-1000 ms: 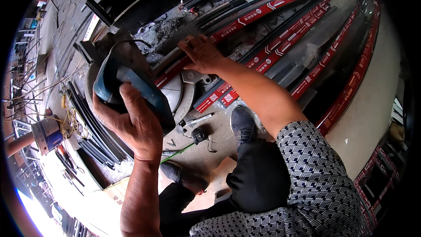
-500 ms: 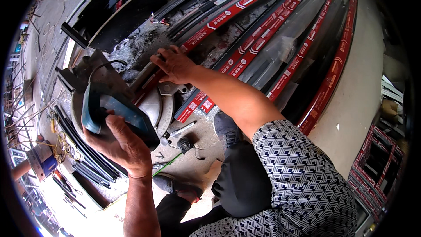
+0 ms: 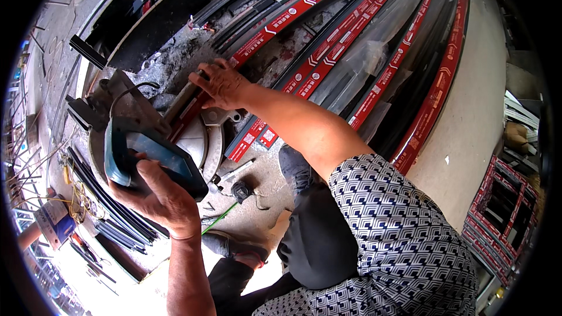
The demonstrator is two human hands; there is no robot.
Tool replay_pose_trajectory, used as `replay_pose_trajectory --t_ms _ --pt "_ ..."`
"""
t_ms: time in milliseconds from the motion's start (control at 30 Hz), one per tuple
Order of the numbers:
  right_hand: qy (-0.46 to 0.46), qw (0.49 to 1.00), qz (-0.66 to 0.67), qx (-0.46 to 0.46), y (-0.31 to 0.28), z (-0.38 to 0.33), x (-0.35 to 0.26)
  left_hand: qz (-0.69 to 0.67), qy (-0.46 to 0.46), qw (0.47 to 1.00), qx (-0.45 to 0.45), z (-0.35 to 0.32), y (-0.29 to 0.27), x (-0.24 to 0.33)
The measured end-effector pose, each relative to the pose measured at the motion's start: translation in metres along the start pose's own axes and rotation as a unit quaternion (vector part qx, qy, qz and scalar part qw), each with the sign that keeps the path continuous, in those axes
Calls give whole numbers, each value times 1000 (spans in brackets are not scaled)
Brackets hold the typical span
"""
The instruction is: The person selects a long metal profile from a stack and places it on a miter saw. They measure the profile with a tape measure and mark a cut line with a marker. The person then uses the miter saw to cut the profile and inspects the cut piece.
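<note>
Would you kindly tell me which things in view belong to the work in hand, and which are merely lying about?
In the work:
power saw, held by the left hand
red-faced bar, under the right hand

Apparently just lying about:
pale, pen-like stick
what looks like a tape measure
black strips
other red-faced bars

The saw housing (image 3: 165, 153) looks smooth plastic, its base (image 3: 214, 149) dull metal.

Compared with a second earlier, the head view has shifted: the left hand (image 3: 167, 203), the blue power saw (image 3: 167, 151) and the right hand (image 3: 227, 86) now appear lower and farther left, while more of the red-and-black frames (image 3: 485, 250) shows at the far right.
</note>
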State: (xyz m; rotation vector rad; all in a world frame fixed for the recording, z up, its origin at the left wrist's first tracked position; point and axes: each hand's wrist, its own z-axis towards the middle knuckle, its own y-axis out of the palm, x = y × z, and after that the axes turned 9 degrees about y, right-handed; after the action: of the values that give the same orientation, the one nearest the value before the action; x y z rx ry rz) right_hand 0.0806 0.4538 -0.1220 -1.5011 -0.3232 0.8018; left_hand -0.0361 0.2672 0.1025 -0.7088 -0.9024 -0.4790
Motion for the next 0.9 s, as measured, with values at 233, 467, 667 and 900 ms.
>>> replay_pose_trajectory --t_ms 233,467,667,900 --pt "-8 999 27 31 -1 -2 2 10 -9 1000 10 -5 0 -6" --pt "-8 999 40 36 -4 -3 0 0 18 1000 3 -7 1 -8" --pt "-10 1000 26 9 -4 0 2 24 45 999 -16 -8 -2 -11" --pt "-9 999 27 17 -1 -1 2 18 37 999 -1 -10 1 -12"
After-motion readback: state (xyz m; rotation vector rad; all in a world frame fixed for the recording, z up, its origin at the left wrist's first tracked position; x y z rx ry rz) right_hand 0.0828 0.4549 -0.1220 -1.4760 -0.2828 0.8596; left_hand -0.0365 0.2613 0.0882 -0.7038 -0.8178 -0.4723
